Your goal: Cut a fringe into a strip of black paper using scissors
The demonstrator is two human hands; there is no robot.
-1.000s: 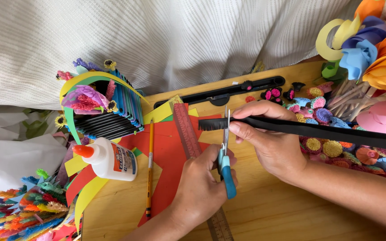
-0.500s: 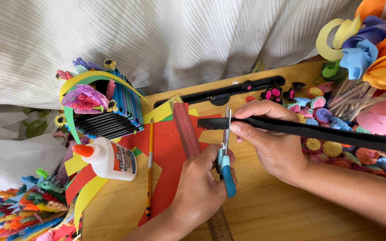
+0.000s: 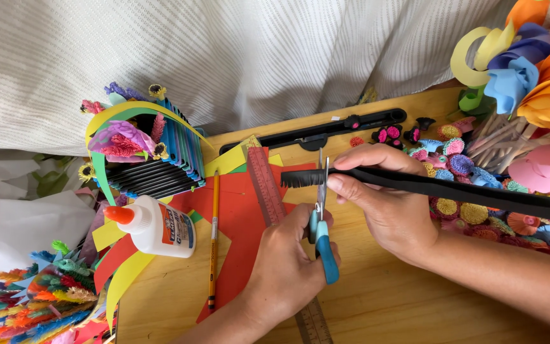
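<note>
Fringing is mid-way: the left hand (image 3: 284, 271) grips blue scissors (image 3: 321, 223) snipping the black paper strip (image 3: 440, 188) pinched by the right hand (image 3: 389, 204) at 3 o'clock above the bench (image 3: 377, 306); next cut sits just rightward.

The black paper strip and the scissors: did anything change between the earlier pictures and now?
Almost nothing visibly changed. The left hand holds the blue-handled scissors with the blades at the black paper strip, beside its fringed end, as before. The right hand keeps pinching the strip in the same place. The glue bottle, pencil, ruler and red paper lie where they were.
</note>
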